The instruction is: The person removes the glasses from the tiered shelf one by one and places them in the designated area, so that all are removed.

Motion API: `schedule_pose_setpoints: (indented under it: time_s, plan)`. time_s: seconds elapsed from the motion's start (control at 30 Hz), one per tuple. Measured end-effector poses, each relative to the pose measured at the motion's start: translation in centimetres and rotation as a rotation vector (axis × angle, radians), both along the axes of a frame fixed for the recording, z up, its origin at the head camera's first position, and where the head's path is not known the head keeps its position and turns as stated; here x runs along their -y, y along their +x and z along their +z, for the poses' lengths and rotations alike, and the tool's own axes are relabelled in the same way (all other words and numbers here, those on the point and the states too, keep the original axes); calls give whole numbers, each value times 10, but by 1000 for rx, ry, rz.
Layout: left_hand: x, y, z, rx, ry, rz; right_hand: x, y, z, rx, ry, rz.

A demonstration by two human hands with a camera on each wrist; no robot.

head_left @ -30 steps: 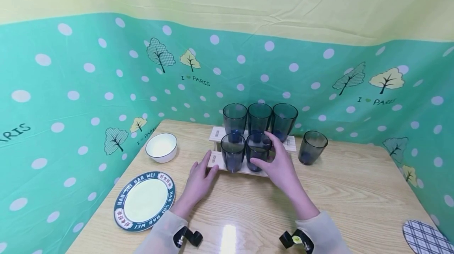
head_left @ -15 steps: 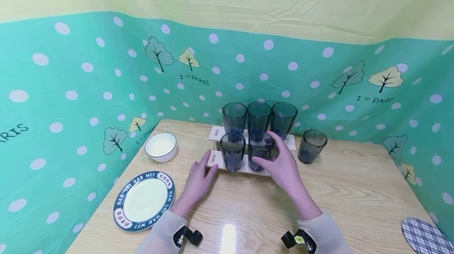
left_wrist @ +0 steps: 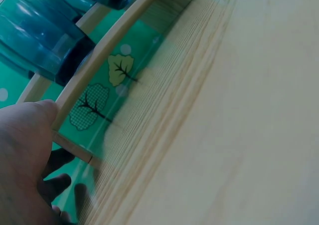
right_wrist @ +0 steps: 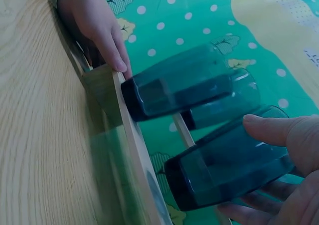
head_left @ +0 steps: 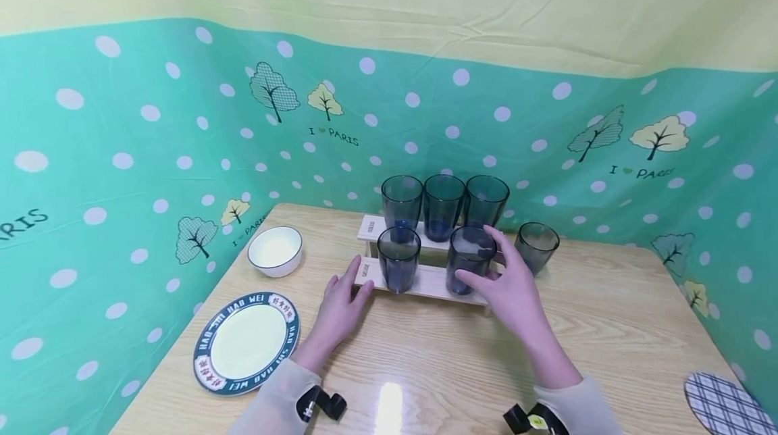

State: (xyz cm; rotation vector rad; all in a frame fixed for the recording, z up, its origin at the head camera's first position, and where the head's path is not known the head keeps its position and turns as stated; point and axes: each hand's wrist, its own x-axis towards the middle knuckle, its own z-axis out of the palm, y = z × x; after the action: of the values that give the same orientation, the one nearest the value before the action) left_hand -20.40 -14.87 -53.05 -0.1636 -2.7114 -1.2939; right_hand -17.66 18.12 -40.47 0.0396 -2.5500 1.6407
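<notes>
Head view: a tapered blue-grey glass [head_left: 465, 257] is gripped by the curled right hand [head_left: 513, 288] at a pale two-tier wooden rack [head_left: 433, 279] touched by the relaxed left hand [head_left: 342, 304]. Likely slick and fragile, the glass is best held mid-wall.

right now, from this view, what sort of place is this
Probably a staged tabletop set rather than a working kitchen: a printed cloth hangs behind the table, and a rack on it holds glasses.
</notes>
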Motion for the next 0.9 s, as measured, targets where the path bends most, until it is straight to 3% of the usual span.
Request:
schedule_pose_setpoints:
  time_s: [0.17,0.43,0.9]
  plan:
    - [1,0,0,-9,1,-1,-14,2,2,-6,-15,-15]
    - [0,0,0,1,-1,2,-43,9,5,-4,80,-90]
    - [-1,-1,-1,-4,11,3,-85,15,14,9,140,-162]
